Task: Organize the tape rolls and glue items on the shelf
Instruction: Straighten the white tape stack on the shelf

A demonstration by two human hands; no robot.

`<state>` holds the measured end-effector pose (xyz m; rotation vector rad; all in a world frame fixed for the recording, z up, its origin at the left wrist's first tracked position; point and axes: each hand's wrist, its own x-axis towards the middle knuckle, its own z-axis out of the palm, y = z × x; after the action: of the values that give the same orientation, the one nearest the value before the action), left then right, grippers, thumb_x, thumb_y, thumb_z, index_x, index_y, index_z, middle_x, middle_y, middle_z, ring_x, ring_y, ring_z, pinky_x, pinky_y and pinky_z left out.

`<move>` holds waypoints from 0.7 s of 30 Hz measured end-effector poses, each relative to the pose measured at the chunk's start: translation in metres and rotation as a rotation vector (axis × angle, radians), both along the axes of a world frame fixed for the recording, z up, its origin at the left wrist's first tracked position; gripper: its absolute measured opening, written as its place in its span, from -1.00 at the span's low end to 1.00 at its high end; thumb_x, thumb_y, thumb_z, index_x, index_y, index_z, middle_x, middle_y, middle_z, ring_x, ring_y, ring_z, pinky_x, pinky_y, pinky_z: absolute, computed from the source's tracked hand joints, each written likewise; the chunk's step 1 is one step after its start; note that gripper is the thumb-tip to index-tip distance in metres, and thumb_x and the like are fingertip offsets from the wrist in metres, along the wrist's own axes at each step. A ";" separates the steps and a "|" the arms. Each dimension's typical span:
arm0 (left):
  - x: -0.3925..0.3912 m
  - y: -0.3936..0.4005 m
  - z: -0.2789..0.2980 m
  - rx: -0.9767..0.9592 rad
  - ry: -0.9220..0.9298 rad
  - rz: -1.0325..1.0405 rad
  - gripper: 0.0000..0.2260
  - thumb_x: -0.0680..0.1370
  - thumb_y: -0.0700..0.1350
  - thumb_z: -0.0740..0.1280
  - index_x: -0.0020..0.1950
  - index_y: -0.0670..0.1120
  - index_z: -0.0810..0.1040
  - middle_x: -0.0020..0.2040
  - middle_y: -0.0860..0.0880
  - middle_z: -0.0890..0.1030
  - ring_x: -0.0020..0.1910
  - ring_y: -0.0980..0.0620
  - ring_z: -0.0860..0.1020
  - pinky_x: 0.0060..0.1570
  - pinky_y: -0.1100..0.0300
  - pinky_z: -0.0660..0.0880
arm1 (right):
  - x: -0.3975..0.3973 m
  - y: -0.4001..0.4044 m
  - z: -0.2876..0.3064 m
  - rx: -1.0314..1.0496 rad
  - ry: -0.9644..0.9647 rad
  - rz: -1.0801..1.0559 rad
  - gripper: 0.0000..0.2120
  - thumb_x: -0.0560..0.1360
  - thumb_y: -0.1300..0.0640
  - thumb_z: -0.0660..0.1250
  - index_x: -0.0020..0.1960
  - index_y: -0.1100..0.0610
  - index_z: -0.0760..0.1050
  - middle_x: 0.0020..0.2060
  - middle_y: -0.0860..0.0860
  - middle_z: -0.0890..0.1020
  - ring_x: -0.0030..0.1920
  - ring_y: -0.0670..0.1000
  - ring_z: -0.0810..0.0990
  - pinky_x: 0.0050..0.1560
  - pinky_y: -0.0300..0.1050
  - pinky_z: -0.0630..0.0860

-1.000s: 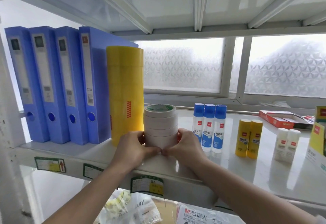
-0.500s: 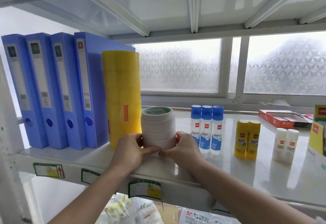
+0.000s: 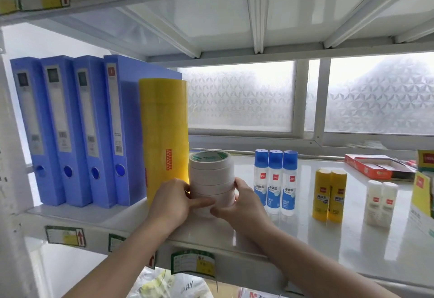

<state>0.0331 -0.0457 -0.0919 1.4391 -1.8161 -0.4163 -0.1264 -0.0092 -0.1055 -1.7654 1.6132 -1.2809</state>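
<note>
Hands are clamping one white tape stack [image 3: 212,181] on the shelf [image 3: 305,246]: left hand [image 3: 172,200] and right hand [image 3: 239,203] gripping opposite sides. Farther: one yellow tape stack [image 3: 164,138], three blue-capped glue bottles [image 3: 275,181], two yellow glue sticks [image 3: 330,195], two white glue sticks [image 3: 380,201], four blue binders [image 3: 70,128].

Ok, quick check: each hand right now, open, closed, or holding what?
Left hand: closed around the white tape stack, gripping its left side.
Right hand: closed around the same stack, right side.
</note>
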 end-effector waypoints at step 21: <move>-0.011 0.008 0.017 -0.205 -0.088 0.068 -0.32 0.14 0.20 0.58 0.15 -0.11 0.57 -0.01 -0.02 0.69 -0.03 0.01 0.64 -0.12 0.13 0.54 | -0.002 -0.013 -0.010 -0.090 -0.144 0.061 -0.52 0.26 -0.01 0.52 0.12 0.03 0.44 0.00 -0.07 0.63 0.05 -0.06 0.60 0.10 0.00 0.58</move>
<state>0.0221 -0.0377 -0.0745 1.3898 -1.8159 -0.1296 -0.1280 -0.0226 -0.1157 -1.7178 1.4321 -1.4373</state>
